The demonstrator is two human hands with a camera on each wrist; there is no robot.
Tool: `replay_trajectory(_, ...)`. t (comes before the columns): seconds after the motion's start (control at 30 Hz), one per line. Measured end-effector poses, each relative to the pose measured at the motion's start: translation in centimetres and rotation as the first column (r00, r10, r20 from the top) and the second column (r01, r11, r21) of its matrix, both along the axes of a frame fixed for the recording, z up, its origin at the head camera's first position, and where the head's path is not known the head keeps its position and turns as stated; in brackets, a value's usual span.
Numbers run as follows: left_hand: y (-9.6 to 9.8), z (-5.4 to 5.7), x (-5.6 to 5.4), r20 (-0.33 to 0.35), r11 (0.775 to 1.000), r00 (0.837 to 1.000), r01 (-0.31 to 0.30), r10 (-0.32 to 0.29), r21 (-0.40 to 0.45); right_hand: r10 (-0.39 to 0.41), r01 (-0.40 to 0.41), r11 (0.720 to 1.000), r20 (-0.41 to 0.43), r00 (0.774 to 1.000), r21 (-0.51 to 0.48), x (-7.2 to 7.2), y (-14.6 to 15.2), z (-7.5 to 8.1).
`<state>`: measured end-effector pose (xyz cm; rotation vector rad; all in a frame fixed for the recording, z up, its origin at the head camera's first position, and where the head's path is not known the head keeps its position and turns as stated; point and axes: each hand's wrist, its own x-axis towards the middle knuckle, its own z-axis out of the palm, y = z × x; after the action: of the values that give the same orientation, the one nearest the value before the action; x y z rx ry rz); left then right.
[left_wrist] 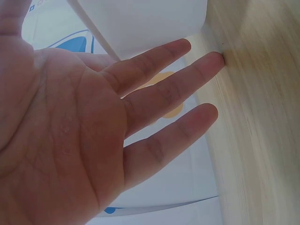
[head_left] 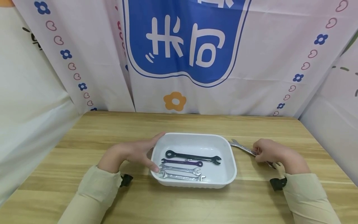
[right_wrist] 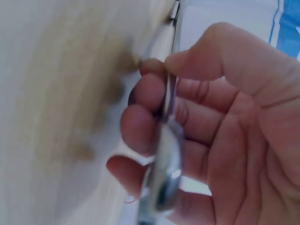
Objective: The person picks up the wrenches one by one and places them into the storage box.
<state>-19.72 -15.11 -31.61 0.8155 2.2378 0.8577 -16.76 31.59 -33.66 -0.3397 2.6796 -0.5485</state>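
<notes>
A white plastic bin (head_left: 195,185) stands on the table, with several wrenches inside. A black wrench (head_left: 193,156) with one ring end lies farthest back, then a small purple wrench (head_left: 181,162). Two silver open-ended wrenches, a rear one (head_left: 180,169) and a front one (head_left: 181,177), lie near the front wall. My left hand (head_left: 134,154) rests at the bin's left side, thumb over the rim, its other fingers (left_wrist: 164,93) spread and straight outside. To the right of the bin, my right hand (head_left: 269,152) grips a silver wrench (right_wrist: 169,164) between thumb and curled fingers, low over the table.
The wooden table (head_left: 179,205) reaches back to a white printed cloth (head_left: 151,93) with a blue emblem. More white cloth (head_left: 30,109) hangs along the left side and the right side. Dark wrist straps show at both sleeves.
</notes>
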Motion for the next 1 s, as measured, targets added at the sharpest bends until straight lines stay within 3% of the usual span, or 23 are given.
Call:
replay_trajectory(0.63,-0.2,-0.2,0.0,0.004,1.0,1.0,-0.016,0.016,-0.019,0.027,-0.021,0.991,0.048,0.998,-0.13,0.0,1.1,0.0)
replay_trajectory(1.0,-0.2,-0.3,-0.1,0.01,1.0,1.0,-0.001,0.001,0.006,0.077,-0.083,0.969,-0.033,0.996,-0.234,-0.1,1.5,0.9)
